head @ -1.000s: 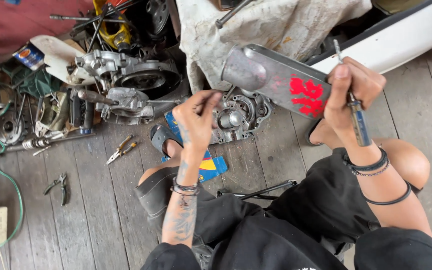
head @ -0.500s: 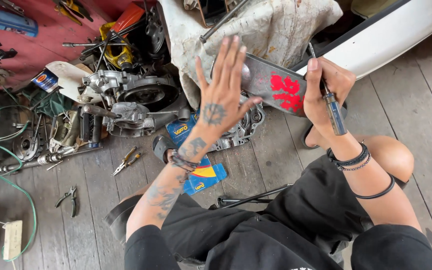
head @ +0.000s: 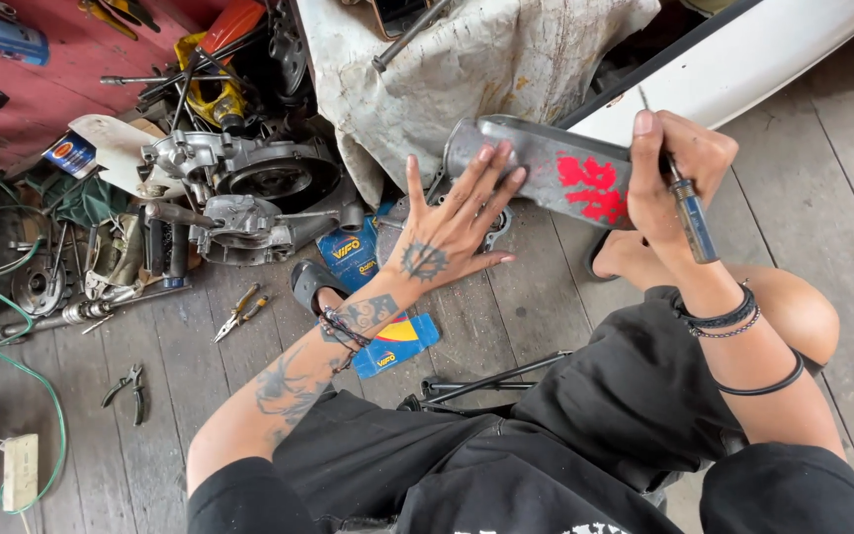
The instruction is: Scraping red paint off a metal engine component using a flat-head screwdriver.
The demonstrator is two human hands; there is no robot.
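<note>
My left hand (head: 447, 242) is spread flat, fingers released, fingertips touching the near end of the grey cover (head: 546, 173) with red paint, which lies tilted over the floorboards beside the white cloth (head: 476, 69). My right hand (head: 669, 173) is clenched around a screwdriver (head: 689, 213), resting against the cover's far end. Pliers (head: 239, 311) lie well apart on the floor.

Grey metal cover (head: 546, 168), long and flat with rounded ends, splashed with red paint toward its right end. Tilted, left end slightly farther, held above the wooden floor, in front of a dirty white cloth. Screwdriver (head: 689, 213) with translucent blue-grey handle and thin steel shaft, standing nearly upright just right of the cover, tip pointing far, touching the cover's right end.
</note>
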